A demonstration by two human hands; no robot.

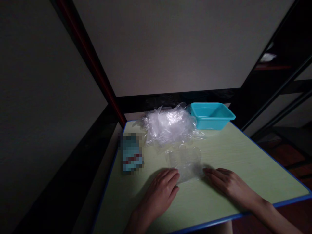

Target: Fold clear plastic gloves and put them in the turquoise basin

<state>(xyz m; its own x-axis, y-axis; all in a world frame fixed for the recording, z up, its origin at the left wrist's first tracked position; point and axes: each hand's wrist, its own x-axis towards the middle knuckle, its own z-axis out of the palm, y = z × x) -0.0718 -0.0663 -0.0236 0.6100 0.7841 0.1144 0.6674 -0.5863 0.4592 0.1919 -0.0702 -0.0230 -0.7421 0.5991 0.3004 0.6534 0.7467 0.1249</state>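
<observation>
Near the left edge of the table (pixel 243 162), a small blue-and-white packet (pixel 131 154) is lying flat; it is blurred and cannot be read. Just to its right, towards the far edge, a heap of crumpled clear plastic (pixel 168 125) is sitting loose on the tabletop, not inside anything.

In the middle of the table, a clear plastic glove (pixel 186 161) is lying flat, its fingers pointing towards the far edge. The person's left hand (pixel 162 190) is resting palm down near the near edge. Its fingers are stretched out and close together, and the tips are pressing on the glove's near left corner without gripping it. The right hand (pixel 229 185) is lying flat in the same way, fingers extended, with the tips touching the glove's near right edge.

At the far right corner a teal basin (pixel 211 115) is standing upright and touching the heap; only its own walls and floor are showing inside.
</observation>
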